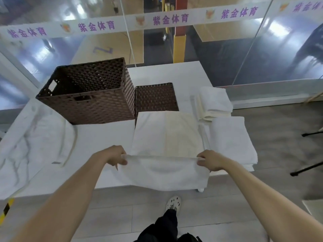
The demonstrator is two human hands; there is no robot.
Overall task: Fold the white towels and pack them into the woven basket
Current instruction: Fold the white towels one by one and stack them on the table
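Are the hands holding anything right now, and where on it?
Yes: a white towel, pinched along its near edge, left hand at one end, right hand at the other.

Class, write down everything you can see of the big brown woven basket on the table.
The big basket is dark brown, box-shaped and woven in a plastic-looking wicker pattern. It stands upright on the white table with its top open, and its inside looks empty. Slot handles are cut into its near wall and its left wall. A smaller brown woven piece sits close beside its right side.
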